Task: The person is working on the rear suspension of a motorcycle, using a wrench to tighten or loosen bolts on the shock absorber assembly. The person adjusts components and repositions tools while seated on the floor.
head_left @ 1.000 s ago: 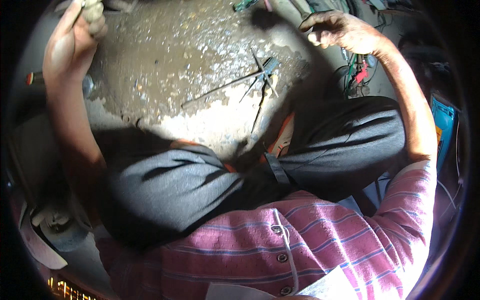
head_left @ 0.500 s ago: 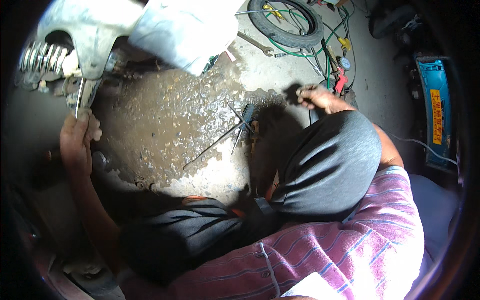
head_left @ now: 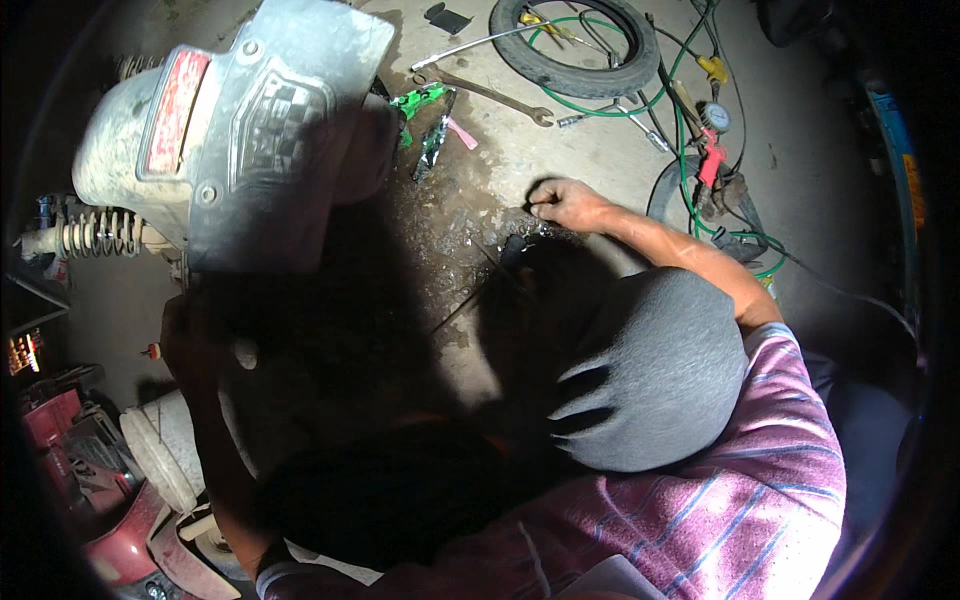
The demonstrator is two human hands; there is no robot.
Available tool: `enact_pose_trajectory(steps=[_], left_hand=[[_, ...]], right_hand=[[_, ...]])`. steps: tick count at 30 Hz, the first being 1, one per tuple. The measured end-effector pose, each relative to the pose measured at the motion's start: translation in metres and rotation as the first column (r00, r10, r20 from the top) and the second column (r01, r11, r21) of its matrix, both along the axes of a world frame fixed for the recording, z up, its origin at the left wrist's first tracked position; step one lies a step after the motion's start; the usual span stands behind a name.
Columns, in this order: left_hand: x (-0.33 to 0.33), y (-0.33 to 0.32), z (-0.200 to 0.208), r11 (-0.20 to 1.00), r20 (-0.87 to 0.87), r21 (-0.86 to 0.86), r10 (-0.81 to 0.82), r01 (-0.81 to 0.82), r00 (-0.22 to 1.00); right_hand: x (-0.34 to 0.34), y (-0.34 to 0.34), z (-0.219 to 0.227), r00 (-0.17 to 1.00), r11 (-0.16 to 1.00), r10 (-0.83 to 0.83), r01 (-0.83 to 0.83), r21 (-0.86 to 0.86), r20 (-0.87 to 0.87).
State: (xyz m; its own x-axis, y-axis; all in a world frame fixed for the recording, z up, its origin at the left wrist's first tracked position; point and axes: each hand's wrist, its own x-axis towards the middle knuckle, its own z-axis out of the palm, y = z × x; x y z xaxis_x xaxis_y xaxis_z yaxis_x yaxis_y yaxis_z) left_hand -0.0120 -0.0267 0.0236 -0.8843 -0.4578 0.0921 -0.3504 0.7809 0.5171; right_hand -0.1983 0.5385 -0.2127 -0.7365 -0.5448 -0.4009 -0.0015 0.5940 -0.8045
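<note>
My left hand [head_left: 190, 330] is raised in deep shadow below the mudguard [head_left: 262, 130] of a motorbike. Its fingers seem closed around the lower end of a thin metal rod; the shadow hides most of the grip. Beside the mudguard sits a coil spring shock absorber [head_left: 100, 235]. My right hand [head_left: 572, 205] reaches over the wet concrete, its fingers curled together. Whatever they hold, if anything, does not show. Just below it, thin metal tools [head_left: 460, 310] lie on the ground, partly in shadow.
A tyre [head_left: 635, 75] lies at the top with a green hose and a wrench [head_left: 500, 100] near it. A red air gauge [head_left: 712, 150] rests at the right. Green wrappers [head_left: 420, 100] lie by the mudguard. Red machine parts [head_left: 130, 540] and a pale drum [head_left: 165, 450] stand lower left.
The view has shifted, bringing the mudguard's outer face into sight. My right hand has moved left over the wet patch. My left hand has fallen into shadow.
</note>
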Motion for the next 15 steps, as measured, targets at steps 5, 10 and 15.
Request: enact_pose_trajectory(steps=[5,10,15], left_hand=[[-0.001,0.029,0.017,0.843,-0.023,0.515,0.199,-0.159,0.980],[-0.006,0.052,0.026,0.728,0.034,0.651,0.254,-0.215,0.966],[-0.002,0.049,0.021,0.712,0.008,0.668,0.281,-0.214,0.960]], right_hand=[[-0.047,-0.072,0.017,0.919,0.970,0.210,-0.152,0.191,-0.334],[-0.083,-0.118,-0.013,0.743,0.979,0.188,-0.193,0.064,-0.642],[-0.115,-0.141,-0.056,0.619,0.882,0.464,-0.262,0.391,-0.633]])
